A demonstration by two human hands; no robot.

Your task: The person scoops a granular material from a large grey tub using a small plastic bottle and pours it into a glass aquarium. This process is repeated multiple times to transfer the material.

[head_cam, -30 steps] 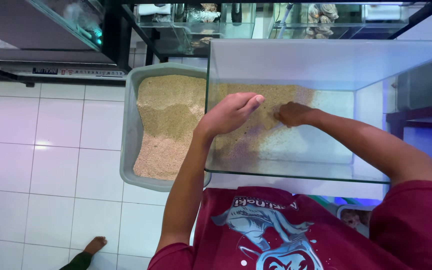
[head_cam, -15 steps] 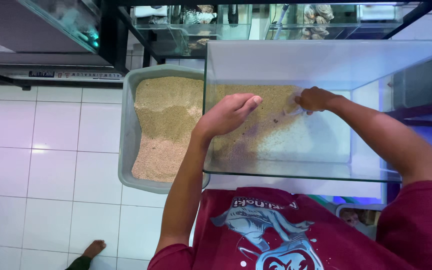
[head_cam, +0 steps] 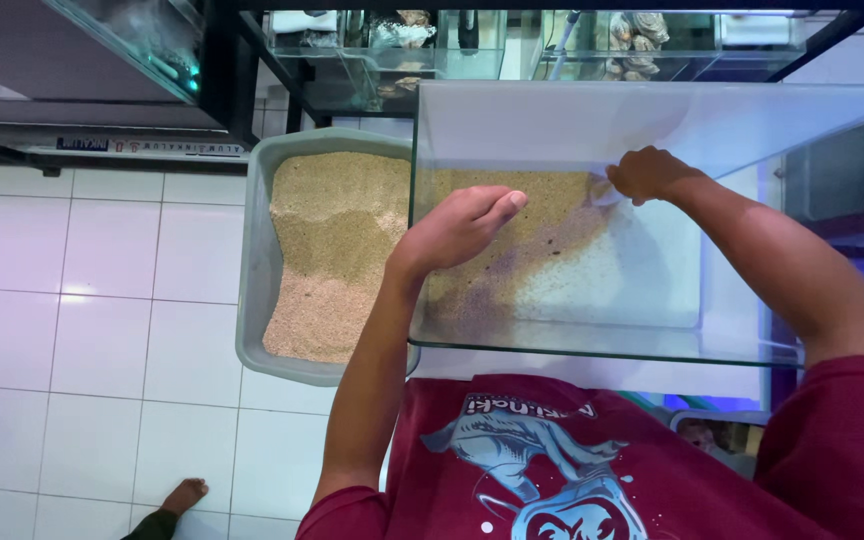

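Presently, the person leans over a clear glass tank (head_cam: 652,120) that stands on a raised surface above the white tiled floor (head_cam: 82,330). Both bare arms reach down into the tank from its near side.

The left hand (head_cam: 457,230) lies palm down inside the tank, over the tan sand (head_cam: 542,215) that covers the left and far part of the tank floor. Its fingers are loosely curled together, the thumb stretched toward the right; it grips nothing that can be seen. Whether the palm presses on the sand or hangs just above it cannot be told.

The right hand (head_cam: 647,172) sits further back and to the right, at the far edge of the sand. It is closed in a loose fist, and a small pale object shows at its left side; what that object is cannot be told. The right part of the tank floor is bare and pale.

A grey plastic tub (head_cam: 252,290) stands on the floor just beside the tank's left wall, filled with the same tan sand. Other glass tanks (head_cam: 372,60) stand on a dark rack beyond. The person wears a dark red printed shirt (head_cam: 552,460). A bare foot (head_cam: 184,495) shows at the bottom edge.
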